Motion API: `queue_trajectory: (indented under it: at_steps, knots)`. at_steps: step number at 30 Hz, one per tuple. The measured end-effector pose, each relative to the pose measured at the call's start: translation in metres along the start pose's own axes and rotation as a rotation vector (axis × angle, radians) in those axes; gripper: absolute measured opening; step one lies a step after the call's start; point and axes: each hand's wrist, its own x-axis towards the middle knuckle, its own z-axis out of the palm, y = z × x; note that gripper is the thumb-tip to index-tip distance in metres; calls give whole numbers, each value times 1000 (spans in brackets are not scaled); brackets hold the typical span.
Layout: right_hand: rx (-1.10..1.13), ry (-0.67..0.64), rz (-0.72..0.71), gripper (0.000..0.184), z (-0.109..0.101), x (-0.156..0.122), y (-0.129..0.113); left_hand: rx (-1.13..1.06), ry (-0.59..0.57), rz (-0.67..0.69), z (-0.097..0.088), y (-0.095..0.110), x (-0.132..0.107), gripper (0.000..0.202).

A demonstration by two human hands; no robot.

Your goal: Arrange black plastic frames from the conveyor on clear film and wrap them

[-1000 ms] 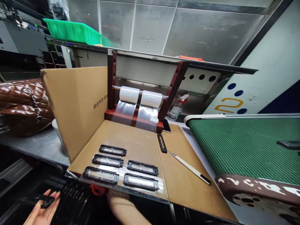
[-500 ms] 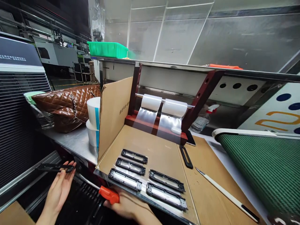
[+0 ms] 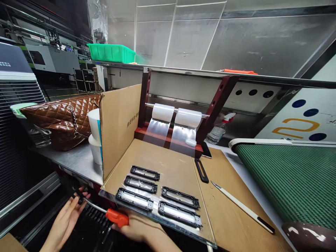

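Observation:
Below the table's front edge my left hand [image 3: 68, 214] holds a small black plastic part [image 3: 78, 196] in its fingers. The thin metal tip of a tool touches that part. My right hand [image 3: 132, 227] grips this tool by its orange handle [image 3: 117, 217], just under the table edge. On the cardboard sheet [image 3: 168, 168] above lie several black rectangular frames [image 3: 134, 199] in two rows, stuck on clear film. Two rolls of clear film [image 3: 176, 115] hang on a red stand at the back.
One more black frame [image 3: 201, 170] and a white craft knife [image 3: 243, 207] lie on the right of the cardboard. A green conveyor belt [image 3: 294, 178] runs on the right. A brown quilted bag [image 3: 59, 119] and white tape rolls [image 3: 95, 140] stand left, behind a cardboard flap.
The view has swung left and steadied. My left hand has brought the black part in toward the tool tip, and my right hand has come up with the orange-handled tool.

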Motion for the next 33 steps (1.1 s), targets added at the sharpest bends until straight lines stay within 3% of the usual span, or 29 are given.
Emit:
queue_trajectory:
  at_steps: [5, 10, 15, 20, 25, 29, 33]
  knots:
    - [-9, 32, -5, 48, 0, 1, -3, 300, 26, -33, -21, -19, -14, 55]
    - [-35, 40, -16, 41, -3, 2, -5, 708, 192, 187, -42, -16, 6, 52]
    - [-69, 46, -1, 51, -5, 1, -5, 991, 127, 384, -28, 2, 12, 57]
    - [-63, 5, -13, 49, -2, -2, -4, 1069, 87, 494, -10, 7, 6, 63]
    - [-80, 58, -35, 49, 2, -3, -6, 1072, 82, 510, -8, 5, -4, 57]
    - [-100, 82, -33, 43, 5, -5, -8, 1038, 113, 478, -20, 3, -12, 52]
    - [-108, 92, 0, 48, 8, -8, -8, 961, 103, 409, -44, 2, -19, 46]
